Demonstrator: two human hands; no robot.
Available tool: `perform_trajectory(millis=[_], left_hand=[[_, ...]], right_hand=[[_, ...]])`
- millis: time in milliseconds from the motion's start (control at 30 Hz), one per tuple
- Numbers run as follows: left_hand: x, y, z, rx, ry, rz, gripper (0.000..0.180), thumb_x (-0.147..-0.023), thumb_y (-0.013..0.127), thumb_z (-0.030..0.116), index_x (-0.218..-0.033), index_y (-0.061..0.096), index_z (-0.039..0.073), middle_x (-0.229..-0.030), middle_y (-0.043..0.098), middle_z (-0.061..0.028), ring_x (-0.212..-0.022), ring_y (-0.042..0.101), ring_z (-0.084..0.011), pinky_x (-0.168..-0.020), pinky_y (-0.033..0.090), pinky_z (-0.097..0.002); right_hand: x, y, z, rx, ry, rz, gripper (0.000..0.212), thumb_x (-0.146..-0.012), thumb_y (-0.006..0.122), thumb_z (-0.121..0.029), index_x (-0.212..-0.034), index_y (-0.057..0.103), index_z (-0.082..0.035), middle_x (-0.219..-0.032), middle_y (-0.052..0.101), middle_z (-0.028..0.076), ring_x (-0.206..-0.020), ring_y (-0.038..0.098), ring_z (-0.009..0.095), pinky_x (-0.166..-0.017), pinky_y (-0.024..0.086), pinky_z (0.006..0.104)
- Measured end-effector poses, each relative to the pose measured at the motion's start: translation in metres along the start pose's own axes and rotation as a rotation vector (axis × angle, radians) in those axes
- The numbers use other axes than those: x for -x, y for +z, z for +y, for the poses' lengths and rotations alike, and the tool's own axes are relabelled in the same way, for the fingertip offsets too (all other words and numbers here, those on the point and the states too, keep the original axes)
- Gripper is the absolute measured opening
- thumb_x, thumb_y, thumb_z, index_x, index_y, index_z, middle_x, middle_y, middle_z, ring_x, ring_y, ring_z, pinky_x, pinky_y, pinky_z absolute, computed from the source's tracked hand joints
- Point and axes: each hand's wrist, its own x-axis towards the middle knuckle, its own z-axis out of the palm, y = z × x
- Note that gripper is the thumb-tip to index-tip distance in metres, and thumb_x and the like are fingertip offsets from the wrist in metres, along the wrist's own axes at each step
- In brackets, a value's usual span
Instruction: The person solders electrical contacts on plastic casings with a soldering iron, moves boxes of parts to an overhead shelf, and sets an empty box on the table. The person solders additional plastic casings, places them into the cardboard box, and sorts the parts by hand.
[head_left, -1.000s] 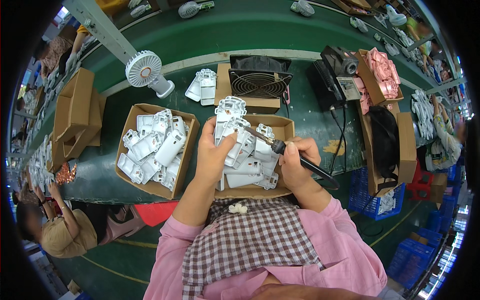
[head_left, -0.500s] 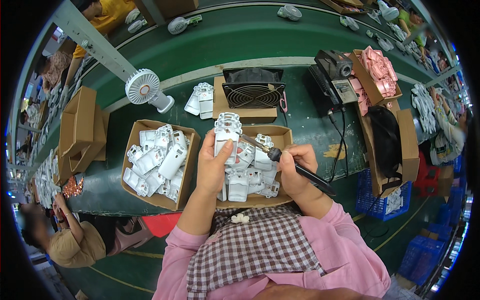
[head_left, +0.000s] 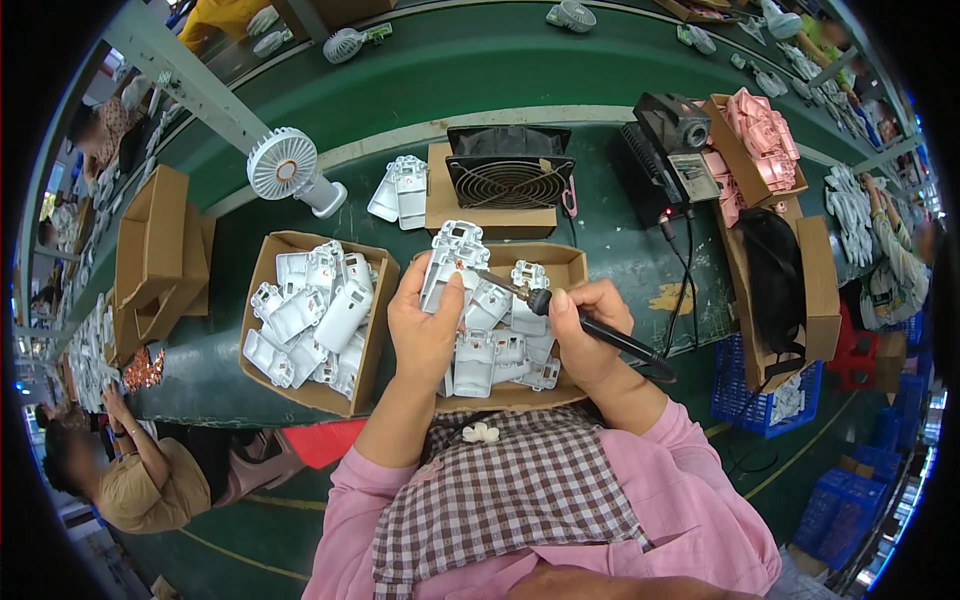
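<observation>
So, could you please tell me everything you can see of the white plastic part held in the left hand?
The white plastic part is a moulded housing shell, roughly rectangular, with ribs, cut-outs and small posts on its open face. It looks like hard, matte plastic. The left hand holds it upright over the middle cardboard box, thumb on its face. The metal tip of the soldering iron, held in the right hand, reaches its inner face. Similar white parts lie in the box below.

The iron's tip seems too small to tell contact.

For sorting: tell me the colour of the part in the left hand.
White plastic part, held by the left hand; head view.
</observation>
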Motion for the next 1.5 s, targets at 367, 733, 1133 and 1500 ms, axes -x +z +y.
perform_trajectory(millis=[367, 733, 1133, 1500], left_hand=[[0.0009, 0.0001, 0.0023, 0.009, -0.037, 0.008, 0.027, -0.087, 0.061, 0.006, -0.113, 0.059, -0.001, -0.076, 0.061, 0.0002, -0.052, 0.048, -0.0025, -0.045, 0.039, -0.0187], [0.0018, 0.0007, 0.0041, -0.017, -0.059, 0.020, 0.029, -0.087, 0.061, 0.006, -0.115, 0.058, -0.002, -0.077, 0.062, -0.0008, -0.052, 0.048, -0.0027, -0.044, 0.039, -0.0189], [0.0027, -0.0024, 0.0029, 0.010, -0.064, -0.024, 0.030, -0.087, 0.061, 0.007, -0.116, 0.058, -0.001, -0.078, 0.063, -0.0012, -0.054, 0.050, -0.0023, -0.044, 0.039, -0.0180], [0.0041, -0.0027, 0.0030, -0.013, -0.063, -0.066, 0.028, -0.087, 0.061, 0.007, -0.114, 0.060, -0.001, -0.078, 0.063, 0.0000, -0.055, 0.049, -0.0009, -0.045, 0.038, -0.0171]], right_hand=[[0.0002, 0.0016, 0.0007, 0.035, -0.016, -0.022, 0.018, -0.085, 0.068, -0.011, -0.080, 0.053, -0.003, -0.067, 0.061, 0.003, -0.057, 0.051, 0.004, -0.051, 0.043, 0.0212], [-0.0002, 0.0017, 0.0026, 0.038, -0.042, -0.033, 0.017, -0.085, 0.068, -0.010, -0.081, 0.053, -0.003, -0.066, 0.060, 0.003, -0.056, 0.051, 0.004, -0.050, 0.042, 0.0211], [0.0034, 0.0006, 0.0052, -0.080, -0.004, 0.011, 0.016, -0.086, 0.066, -0.008, -0.082, 0.052, -0.002, -0.071, 0.060, 0.004, -0.060, 0.051, 0.005, -0.054, 0.043, 0.0217], [0.0012, 0.0010, 0.0052, -0.048, -0.011, -0.007, 0.017, -0.085, 0.067, -0.009, -0.082, 0.052, -0.003, -0.069, 0.060, 0.003, -0.059, 0.051, 0.005, -0.053, 0.043, 0.0218]])
